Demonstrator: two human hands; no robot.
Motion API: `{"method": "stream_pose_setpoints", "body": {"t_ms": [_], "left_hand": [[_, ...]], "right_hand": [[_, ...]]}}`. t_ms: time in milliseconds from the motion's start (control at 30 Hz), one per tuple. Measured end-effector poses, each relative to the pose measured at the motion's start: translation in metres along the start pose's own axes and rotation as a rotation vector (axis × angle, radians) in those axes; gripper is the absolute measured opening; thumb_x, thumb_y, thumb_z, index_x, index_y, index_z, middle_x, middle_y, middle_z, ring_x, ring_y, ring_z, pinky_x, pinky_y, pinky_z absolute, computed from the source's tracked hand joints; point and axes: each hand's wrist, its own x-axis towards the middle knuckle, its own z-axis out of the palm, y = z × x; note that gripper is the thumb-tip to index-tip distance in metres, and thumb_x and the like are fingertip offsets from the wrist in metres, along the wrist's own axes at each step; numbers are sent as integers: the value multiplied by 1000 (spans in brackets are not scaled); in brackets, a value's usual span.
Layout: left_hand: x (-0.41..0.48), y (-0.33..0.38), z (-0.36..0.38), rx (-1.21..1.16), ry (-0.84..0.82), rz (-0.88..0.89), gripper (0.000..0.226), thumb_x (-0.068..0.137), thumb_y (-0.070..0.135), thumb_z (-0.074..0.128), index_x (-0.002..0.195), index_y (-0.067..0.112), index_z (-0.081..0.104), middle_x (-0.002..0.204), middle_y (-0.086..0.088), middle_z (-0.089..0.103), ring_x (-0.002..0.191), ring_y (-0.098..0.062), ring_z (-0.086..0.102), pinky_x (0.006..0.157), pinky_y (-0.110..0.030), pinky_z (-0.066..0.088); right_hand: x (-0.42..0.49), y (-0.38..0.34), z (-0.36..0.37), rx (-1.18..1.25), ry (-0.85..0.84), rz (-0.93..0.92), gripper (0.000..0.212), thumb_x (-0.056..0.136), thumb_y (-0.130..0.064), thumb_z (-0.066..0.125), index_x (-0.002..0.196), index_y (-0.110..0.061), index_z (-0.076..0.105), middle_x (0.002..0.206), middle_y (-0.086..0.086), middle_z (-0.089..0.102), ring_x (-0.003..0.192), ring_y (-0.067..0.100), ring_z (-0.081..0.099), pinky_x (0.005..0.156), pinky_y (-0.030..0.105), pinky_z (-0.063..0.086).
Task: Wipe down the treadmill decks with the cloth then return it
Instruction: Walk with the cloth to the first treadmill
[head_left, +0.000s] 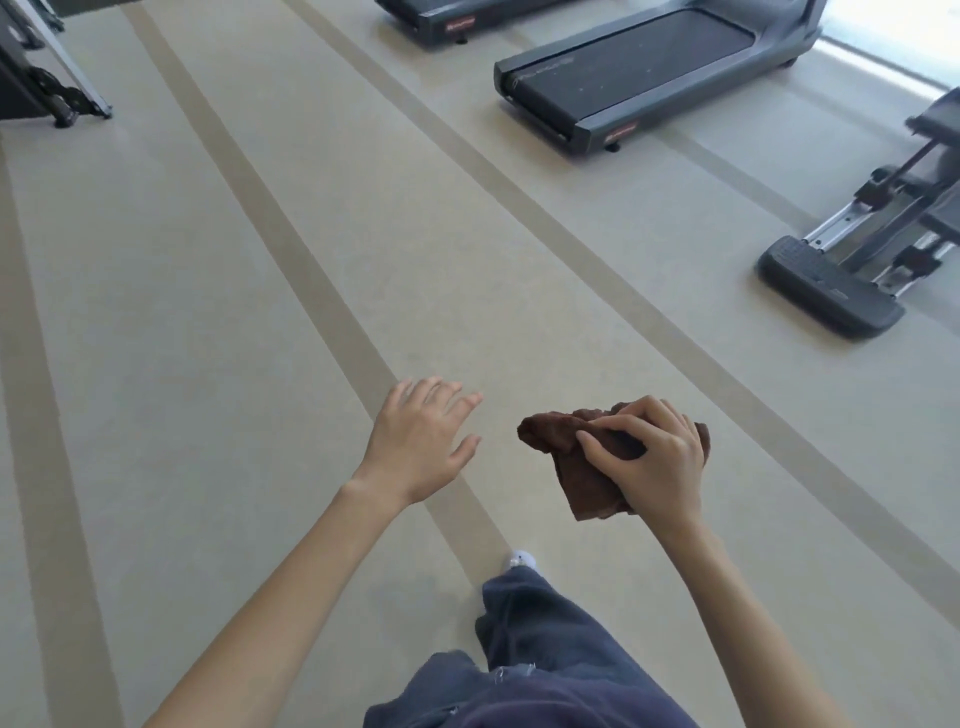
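- Cloth (582, 462): brown, bunched, held in mid-air over the floor (208, 312), well apart from every machine. No clear long axis in this crumpled state; one folded flap hangs downward, a second lobe juts toward the left hand.
- Right hand (649, 457): closed over the cloth, fingers curled across its top, thumb pressed in from the near side.
- Left hand (421, 441): empty, fingers spread and slightly bent, palm down, just beside the cloth but not touching it.
- Near treadmill (649, 67): by the floor's far right corner; dark deck, long axis running from the near-left foot end up and rightward toward the window side. A second treadmill (431, 18) sits behind it at the far edge, mostly cut off.
- Other equipment: a footplate machine (831, 291) at the right edge; a dark frame (41, 78) at the far left corner.
- Progress, judged: cloth in hand, no deck in contact. Whether the decks are already wiped cannot be told from this view; the deck surface shows no readable streak or damp. Left to do, at the least: returning the cloth; its home is not in view.
- Person's trouser leg (545, 639) and shoe (519, 561) point along the floor stripes.
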Motion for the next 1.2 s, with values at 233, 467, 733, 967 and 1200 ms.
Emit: {"method": "stream_pose_setpoints", "body": {"t_ms": [233, 467, 733, 967, 1200], "left_hand": [[123, -18, -16, -67, 133, -21, 48, 87, 40, 39, 123, 17, 59, 123, -7, 60, 117, -28, 54, 101, -46, 39], [209, -74, 32, -147, -6, -15, 40, 87, 33, 58, 124, 18, 59, 125, -5, 60, 119, -26, 53, 102, -43, 37], [384, -185, -15, -87, 99, 135, 49, 87, 42, 35, 121, 18, 61, 119, -4, 63, 113, -26, 57, 95, -41, 44], [496, -226, -25, -85, 91, 230, 46, 89, 39, 38, 123, 17, 59, 121, -4, 62, 116, -26, 55, 96, -41, 43], [602, -243, -2, -85, 79, 241, 38, 85, 31, 59, 119, 16, 63, 116, -5, 65, 111, -27, 59, 93, -42, 46]], "right_hand": [[139, 31, 25, 7, 27, -10, 9, 69, -31, 76, 70, -22, 74, 72, -4, 58, 77, 15, 56, 76, 27, 34], [220, 60, 100, -41, 10, 37, 10, 67, -31, 76, 68, -21, 73, 70, -5, 58, 72, 15, 55, 72, 28, 34], [359, 53, 176, -74, 88, 121, 17, 72, -39, 69, 67, -23, 69, 75, -12, 57, 77, 8, 53, 79, 20, 30], [459, 60, 226, -135, 132, 109, 24, 79, -40, 59, 72, -17, 64, 80, -12, 55, 81, 11, 52, 76, 28, 27], [557, 119, 276, -99, 77, 87, 23, 81, -38, 58, 72, -18, 62, 80, -9, 58, 80, 12, 52, 77, 24, 27]]}}
